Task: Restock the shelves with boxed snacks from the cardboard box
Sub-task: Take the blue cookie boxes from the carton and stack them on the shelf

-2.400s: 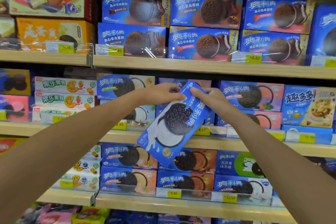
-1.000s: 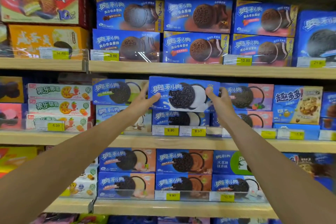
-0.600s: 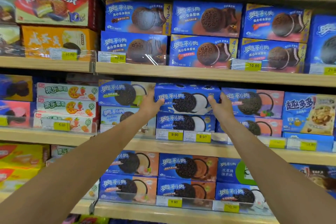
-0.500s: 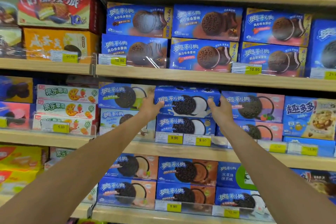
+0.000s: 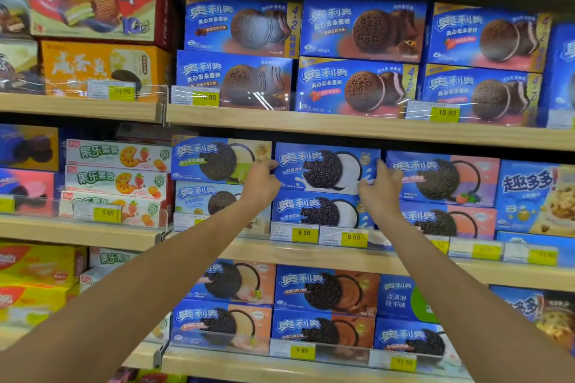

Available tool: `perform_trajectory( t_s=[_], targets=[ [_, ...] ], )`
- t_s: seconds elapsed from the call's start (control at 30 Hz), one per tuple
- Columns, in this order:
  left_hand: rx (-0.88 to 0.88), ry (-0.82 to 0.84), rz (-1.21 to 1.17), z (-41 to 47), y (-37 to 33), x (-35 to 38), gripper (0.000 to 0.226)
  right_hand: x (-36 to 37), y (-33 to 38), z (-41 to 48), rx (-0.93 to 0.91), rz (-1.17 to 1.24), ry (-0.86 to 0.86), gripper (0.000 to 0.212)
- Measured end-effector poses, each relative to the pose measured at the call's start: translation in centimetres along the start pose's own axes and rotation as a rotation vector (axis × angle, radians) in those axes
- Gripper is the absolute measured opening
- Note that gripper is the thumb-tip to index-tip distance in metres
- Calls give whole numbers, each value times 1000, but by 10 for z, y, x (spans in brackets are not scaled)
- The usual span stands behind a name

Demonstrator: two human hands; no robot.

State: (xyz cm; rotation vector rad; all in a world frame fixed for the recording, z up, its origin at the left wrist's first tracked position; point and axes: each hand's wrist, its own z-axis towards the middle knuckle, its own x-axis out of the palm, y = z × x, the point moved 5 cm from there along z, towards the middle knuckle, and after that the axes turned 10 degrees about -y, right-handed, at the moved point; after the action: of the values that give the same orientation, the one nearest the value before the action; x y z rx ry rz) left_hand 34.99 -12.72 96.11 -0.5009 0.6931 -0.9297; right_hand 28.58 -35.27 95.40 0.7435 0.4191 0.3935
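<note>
blue cookie box (image 5: 326, 169): lies on its long side, front face outward, in the top row of the middle shelf, resting on a matching box; the print shows a dark sandwich cookie twisted open over white cream.
matching box (image 5: 314, 211): directly beneath, same print, standing on the shelf board behind a clear rail.
left hand (image 5: 261, 180): at the left end of the blue cookie box, arm stretched forward; the fingers curl round that end into the gap beside the neighbouring pack, holding it.
right hand (image 5: 381, 186): at the right end, slightly blurred; the thumb lies on the lower right of the front face and a finger stands up along the right edge, a narrow hold on the box.
middle shelf (image 5: 280, 253): pale wood board running left to right under both arms.
price tags (image 5: 303, 232): two yellow labels reading 9.90, side by side just below the matching box.
green-cream box (image 5: 217, 160): just left of the blue cookie box, in the same top row.
pink-cream box (image 5: 441, 179): just right of it, partly behind the right hand.
cake boxes (image 5: 361, 29): larger blue packs, two high, on the shelf above.
orange-brown boxes (image 5: 326, 289): two high on the shelf below.
fruit biscuit boxes (image 5: 115, 155): white, three high, in the bay to the left.
red pie box (image 5: 93, 8): upper left, on top of an orange box (image 5: 102, 68).
</note>
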Motion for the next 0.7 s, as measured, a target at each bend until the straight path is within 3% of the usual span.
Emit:
perform_trajectory(
  t_s=[0.13, 0.27, 0.37, 0.53, 0.7],
  targets=[
    [8, 24, -69, -3, 3, -8, 42, 4, -1, -3, -12, -31, 11, 58],
    [-18, -219, -63, 8, 26, -45, 27, 10, 3, -10, -52, -116, -24, 53],
    [-103, -300, 45, 24, 52, -76, 34, 25, 16, -22, -115, -147, -18, 51],
    [-209, -241, 241, 55, 85, -123, 58, 62, 58, -45, -267, -206, 69, 51],
    [-232, -39, 159, 77, 107, -140, 62, 85, 101, -54, -474, -417, 68, 64]
  ],
)
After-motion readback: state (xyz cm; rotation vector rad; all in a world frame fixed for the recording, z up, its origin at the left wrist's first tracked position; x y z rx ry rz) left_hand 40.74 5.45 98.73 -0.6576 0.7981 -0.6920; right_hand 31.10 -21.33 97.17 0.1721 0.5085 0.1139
